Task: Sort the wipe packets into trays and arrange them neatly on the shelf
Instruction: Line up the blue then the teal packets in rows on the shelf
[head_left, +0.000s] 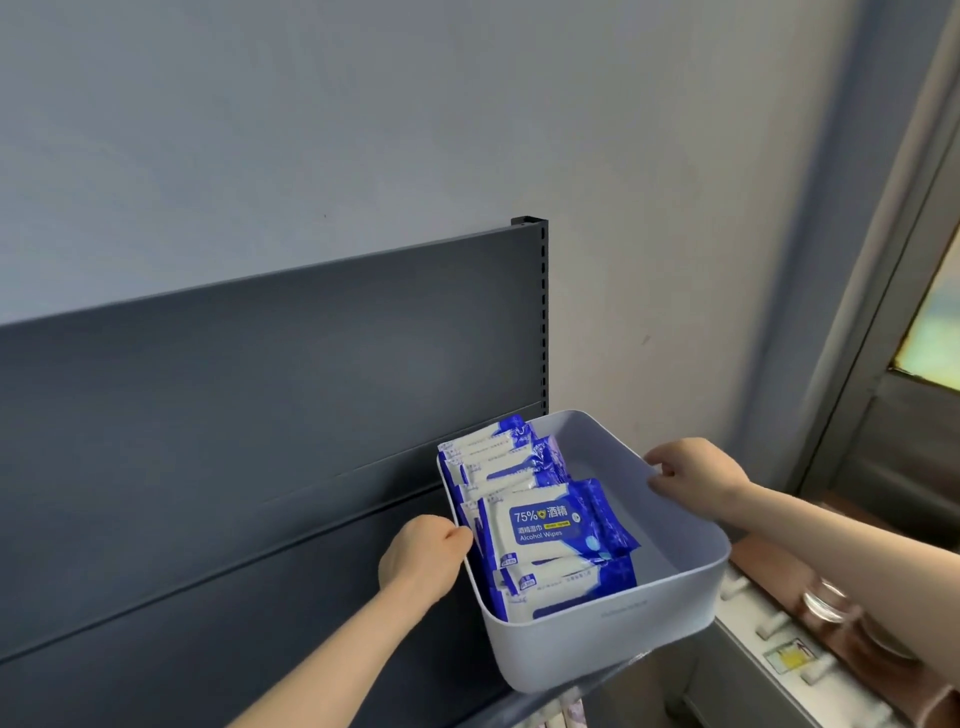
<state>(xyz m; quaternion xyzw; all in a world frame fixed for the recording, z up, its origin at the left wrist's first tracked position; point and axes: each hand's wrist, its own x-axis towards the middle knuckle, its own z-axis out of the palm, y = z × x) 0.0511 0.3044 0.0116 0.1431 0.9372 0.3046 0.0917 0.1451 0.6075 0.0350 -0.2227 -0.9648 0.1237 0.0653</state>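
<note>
- Because the tray (597, 639) is wide and loaded on one side only, the person takes it with both hands, one on each side wall, so that it does not tip on its way onto the shelf (270, 587).
- The left hand (421, 558) is clamped on the left rim, thumb at the top edge right beside the packets (540, 525). This is the heavy side, so a firm hold there makes sense.
- The right hand (696, 475) grips the opposite rim, nearer the far corner, with its fingers (658, 486) bent over the edge. I judge that this staggered hold lets the person turn the tray square to the back panel (260, 364).
- The packets stand on edge in a row along the tray's left wall, labels facing forward, while the right half of the tray is bare. That probably keeps them readable and leaves room for more.
- The tray is at the right end of the shelf, close to the slotted post (543, 312), and its near corner hangs over the front lip. I cannot tell whether its base rests fully on the board.
- The placing looks nearly done. What remains, by my reckoning, is a push back toward the panel and a final straightening.
</note>
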